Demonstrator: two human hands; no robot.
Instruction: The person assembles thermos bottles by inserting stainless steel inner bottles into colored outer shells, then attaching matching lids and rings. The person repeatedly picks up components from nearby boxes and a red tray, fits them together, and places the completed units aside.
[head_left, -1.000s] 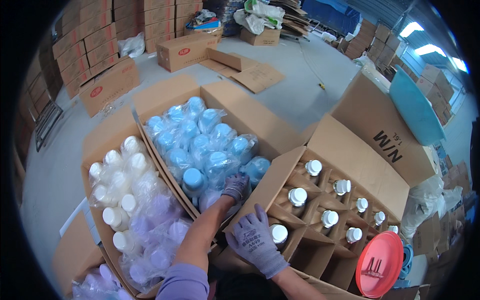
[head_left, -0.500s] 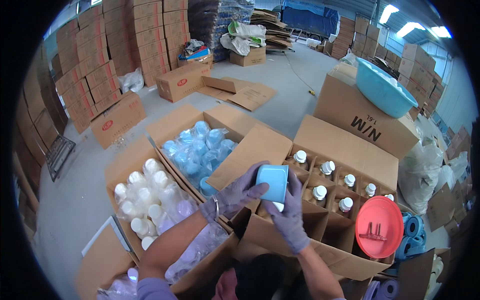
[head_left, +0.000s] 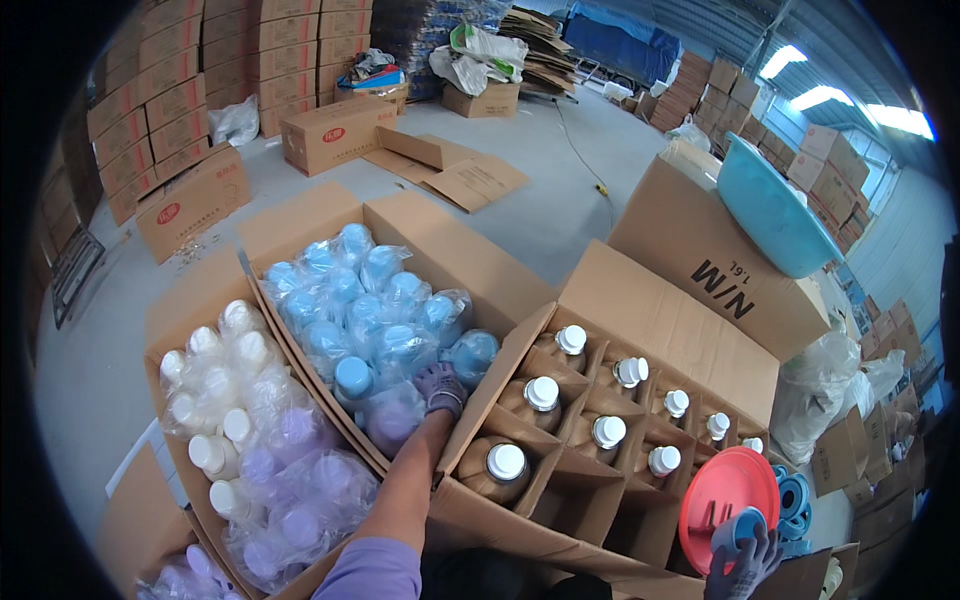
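My gloved left hand (head_left: 440, 388) reaches into the carton of blue cups (head_left: 365, 315), which are wrapped in clear plastic. Its fingers look apart, resting against the bagged cups beside a purple bagged one (head_left: 393, 420); the fingertips are partly hidden. At the lower right, my gloved right hand (head_left: 750, 572) is closed around a light blue cup (head_left: 738, 530). That cup is held over the near edge of a red round basin (head_left: 735, 470), in which a few small dark pieces lie.
A divided carton (head_left: 560, 535) holds several white-capped bottles (head_left: 506, 462). On the left, another carton (head_left: 160, 370) contains bagged white and purple cups (head_left: 240, 425). A turquoise tub (head_left: 775, 210) sits on a tall box (head_left: 690, 235) behind. Stacked cartons (head_left: 150, 110) stand farther back.
My hands have parted. The left has let go of the blue cup and gone into the carton of bagged cups; the right has carried the cup right to the red basin. The view has shifted.
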